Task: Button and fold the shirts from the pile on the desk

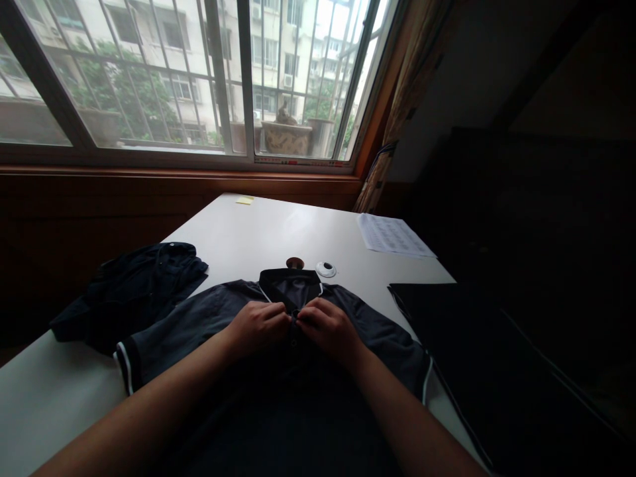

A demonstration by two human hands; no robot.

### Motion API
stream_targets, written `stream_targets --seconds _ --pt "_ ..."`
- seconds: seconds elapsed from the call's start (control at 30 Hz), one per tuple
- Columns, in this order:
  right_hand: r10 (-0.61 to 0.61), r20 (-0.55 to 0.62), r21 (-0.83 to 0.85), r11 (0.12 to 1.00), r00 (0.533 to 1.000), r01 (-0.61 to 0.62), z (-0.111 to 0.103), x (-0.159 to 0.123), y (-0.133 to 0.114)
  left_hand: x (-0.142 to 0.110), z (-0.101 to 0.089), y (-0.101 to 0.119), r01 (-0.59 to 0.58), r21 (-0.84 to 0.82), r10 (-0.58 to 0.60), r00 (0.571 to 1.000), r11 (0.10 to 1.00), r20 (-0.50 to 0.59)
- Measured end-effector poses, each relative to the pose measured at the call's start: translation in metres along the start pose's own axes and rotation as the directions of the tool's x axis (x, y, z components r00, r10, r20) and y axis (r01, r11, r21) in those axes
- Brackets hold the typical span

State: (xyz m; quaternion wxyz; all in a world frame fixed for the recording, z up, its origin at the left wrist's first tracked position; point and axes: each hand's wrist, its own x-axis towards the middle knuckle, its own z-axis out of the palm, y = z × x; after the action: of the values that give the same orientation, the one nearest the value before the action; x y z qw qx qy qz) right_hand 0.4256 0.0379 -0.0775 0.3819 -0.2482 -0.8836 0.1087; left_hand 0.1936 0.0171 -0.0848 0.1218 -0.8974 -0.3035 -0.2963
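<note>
A dark polo shirt [199, 318] lies spread out on the white table [288, 228], its collar at the far side and its white-edged sleeves out to both sides. My left hand [262, 324] is closed on the front placket just below the collar. Opposite it, my right hand [328, 326] pinches the same placket, and the fingertips of both hands nearly meet there. A small pale button shows on the placket beneath them. Whatever button sits between my fingertips is too hidden to make out.
Crumpled dark clothing [144, 281] lies at the left, and a flat dark garment or cloth [477, 351] covers the right side. Beyond the collar are a brown round object [295, 263] and a white round object [326, 269]. Printed sheets [395, 236] and yellow notes [245, 200] lie farther back.
</note>
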Motion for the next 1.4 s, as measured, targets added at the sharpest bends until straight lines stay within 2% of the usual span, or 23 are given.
stream_targets --seconds 0.33,0.47,0.67,0.87,1.0,1.27,1.4 --pt "-0.038 0.012 0.008 0.999 0.999 0.038 0.001 0.0 0.001 -0.003 0.001 -0.001 0.024 -0.044 -0.024 1.0 0.999 0.009" --pt "-0.058 0.011 -0.012 0.998 0.998 0.058 0.001 0.001 0.002 -0.004 0.002 -0.003 0.05 -0.113 -0.046 0.998 0.992 0.034" --pt "-0.071 0.029 -0.071 0.995 0.997 0.073 0.001 0.0 0.002 -0.004 0.004 -0.005 0.107 -0.196 -0.11 0.994 0.975 -0.003" --pt "-0.078 0.041 -0.106 0.991 0.996 0.082 -0.001 0.002 -0.002 -0.005 -0.001 -0.004 0.105 -0.225 -0.089 0.993 0.969 0.082" --pt "-0.071 0.048 -0.156 0.985 0.996 0.077 -0.002 0.003 -0.005 -0.005 -0.002 -0.006 0.098 -0.22 -0.081 0.993 0.97 0.086" --pt "-0.066 0.052 -0.219 0.973 0.996 0.076 -0.001 0.001 -0.005 0.001 -0.016 -0.01 -0.008 -0.109 0.019 0.995 0.994 0.102" --pt "-0.066 0.051 -0.227 0.971 0.997 0.075 -0.001 0.001 -0.005 0.003 -0.016 -0.011 -0.041 -0.099 0.053 0.991 0.994 0.124"
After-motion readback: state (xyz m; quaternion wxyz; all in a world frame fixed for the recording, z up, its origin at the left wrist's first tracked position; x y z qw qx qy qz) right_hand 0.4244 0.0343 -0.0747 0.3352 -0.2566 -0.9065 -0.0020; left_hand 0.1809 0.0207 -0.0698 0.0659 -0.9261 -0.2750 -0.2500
